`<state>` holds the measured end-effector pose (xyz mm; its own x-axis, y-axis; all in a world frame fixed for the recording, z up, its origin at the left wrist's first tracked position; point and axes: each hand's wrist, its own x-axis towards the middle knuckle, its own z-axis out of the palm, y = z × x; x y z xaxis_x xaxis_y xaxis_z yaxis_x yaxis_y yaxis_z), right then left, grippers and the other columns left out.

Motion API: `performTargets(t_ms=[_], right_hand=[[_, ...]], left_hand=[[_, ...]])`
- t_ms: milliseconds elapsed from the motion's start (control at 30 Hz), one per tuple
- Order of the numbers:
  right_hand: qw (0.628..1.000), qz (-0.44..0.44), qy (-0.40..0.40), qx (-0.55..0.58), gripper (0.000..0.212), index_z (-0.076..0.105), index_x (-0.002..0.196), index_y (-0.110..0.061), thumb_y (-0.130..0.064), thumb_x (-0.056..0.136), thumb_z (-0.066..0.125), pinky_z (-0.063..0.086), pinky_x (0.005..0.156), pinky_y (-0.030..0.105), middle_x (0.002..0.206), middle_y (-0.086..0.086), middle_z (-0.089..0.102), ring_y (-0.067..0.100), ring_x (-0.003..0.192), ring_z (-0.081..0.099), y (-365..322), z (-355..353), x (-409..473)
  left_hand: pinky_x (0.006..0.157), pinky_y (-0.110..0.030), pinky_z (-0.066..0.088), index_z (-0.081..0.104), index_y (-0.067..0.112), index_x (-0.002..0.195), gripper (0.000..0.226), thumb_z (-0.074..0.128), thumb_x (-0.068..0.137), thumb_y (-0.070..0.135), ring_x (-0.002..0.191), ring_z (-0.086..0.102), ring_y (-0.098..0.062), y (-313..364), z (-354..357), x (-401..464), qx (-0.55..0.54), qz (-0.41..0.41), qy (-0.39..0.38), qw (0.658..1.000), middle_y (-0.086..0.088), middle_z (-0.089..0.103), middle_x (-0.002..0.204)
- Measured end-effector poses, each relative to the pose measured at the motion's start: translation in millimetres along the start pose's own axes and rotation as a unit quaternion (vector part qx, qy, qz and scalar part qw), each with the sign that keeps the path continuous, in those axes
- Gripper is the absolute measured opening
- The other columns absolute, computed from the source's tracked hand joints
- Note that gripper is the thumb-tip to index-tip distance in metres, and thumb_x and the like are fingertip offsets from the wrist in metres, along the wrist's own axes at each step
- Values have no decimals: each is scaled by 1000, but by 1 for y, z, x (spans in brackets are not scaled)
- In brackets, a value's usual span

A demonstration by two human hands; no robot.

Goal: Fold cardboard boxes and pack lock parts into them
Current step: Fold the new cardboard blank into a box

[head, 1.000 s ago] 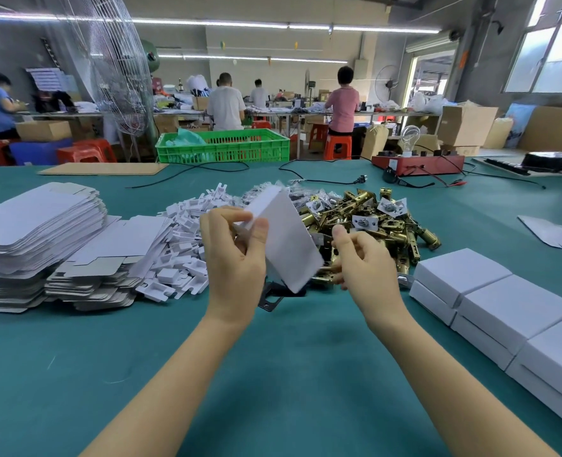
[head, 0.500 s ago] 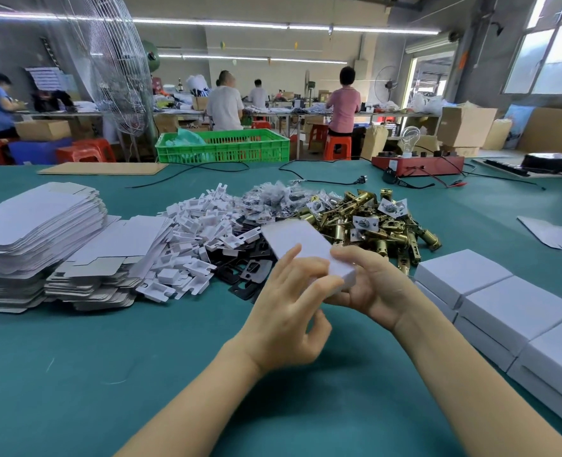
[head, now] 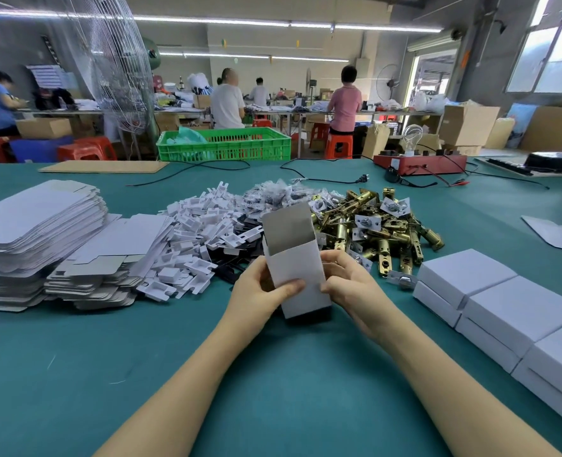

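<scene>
A small white cardboard box [head: 297, 272], upright with its grey-lined top flap raised, stands at the middle of the teal counter [head: 273, 374]. The left hand [head: 261, 291] and right hand [head: 347, 285] grip its sides. Behind lie brass lock latches [head: 372, 225], white plastic inserts [head: 193, 239] and stacked flat box blanks [head: 39, 222]; closed white boxes [head: 503, 301] sit to the right.

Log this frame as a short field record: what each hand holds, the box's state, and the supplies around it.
left hand: grips box, thumb on front
right hand: grips box's right side
box: upright on green table, top flap open
flat blanks: stacked left
white inserts: piled behind-left
brass latches: piled behind-right
closed boxes: rowed right
</scene>
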<state>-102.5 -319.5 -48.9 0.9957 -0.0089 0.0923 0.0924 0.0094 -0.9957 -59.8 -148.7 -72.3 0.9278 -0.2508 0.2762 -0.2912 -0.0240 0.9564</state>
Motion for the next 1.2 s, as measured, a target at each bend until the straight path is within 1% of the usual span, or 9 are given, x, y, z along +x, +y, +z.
performTargets(t_ms=[100,233,400,500,600,733,933,1033,1200], right_hand=[[999,-22,7,-38,26,60,111,-20,-10,88,59,50,94,40,108,2,69,21,105,63,5,3,0],[992,-77,30,-95,33,61,107,-24,-43,80,64,51,77,19,103,-11,70,5,98,65,9,9,0],[988,-78,54,-121,38,58,100,-27,-55,76,61,53,82,26,98,-13,70,4,95,64,14,11,2],[989,-63,56,-124,36,55,101,-28,-56,79,58,52,90,38,102,-9,66,8,99,62,19,14,2],[988,-66,46,-133,27,53,102,-30,-51,87,57,51,88,34,103,-11,64,5,97,60,21,14,3],[987,-66,60,-136,44,59,97,-22,-62,85,46,48,80,32,94,-7,66,7,88,61,20,13,4],[937,-76,317,-129,26,62,79,-18,-22,99,46,56,77,47,78,2,68,24,79,67,19,-16,11],[893,-54,411,-175,11,54,94,-20,-13,96,46,50,71,38,88,-4,67,20,85,63,21,-38,12],[878,-124,221,-407,35,52,127,-11,-6,93,52,39,94,34,123,4,62,23,119,49,28,-32,17]], left_hand=[[90,-39,55,59,10,114,59,85,64,28,103,67,-21,1,3,-1,39,-1,-5,999,-4,72,107],[93,-45,54,59,17,116,61,83,61,28,102,68,-21,3,3,-3,29,-5,-12,999,-2,72,108],[84,-28,56,59,29,116,55,86,68,23,94,69,-9,3,2,-6,50,7,-22,999,8,75,100],[90,-29,54,65,26,115,46,84,76,11,100,68,-10,3,0,-4,53,10,-28,998,8,74,105],[91,-34,54,67,24,112,42,84,75,12,101,68,-11,2,-3,-2,59,6,-27,998,7,74,105],[88,-35,55,66,29,106,40,86,74,18,98,67,-11,0,-2,-1,83,7,-13,996,8,73,102],[69,-10,48,62,36,101,37,85,75,25,85,63,7,-1,-4,-2,83,7,39,996,18,69,99],[77,-24,53,60,34,101,37,85,75,25,90,66,-2,-3,-8,1,64,-2,71,995,15,70,100],[81,-27,54,62,34,104,42,85,68,34,92,67,-4,-2,-7,0,50,-8,47,998,13,71,102]])
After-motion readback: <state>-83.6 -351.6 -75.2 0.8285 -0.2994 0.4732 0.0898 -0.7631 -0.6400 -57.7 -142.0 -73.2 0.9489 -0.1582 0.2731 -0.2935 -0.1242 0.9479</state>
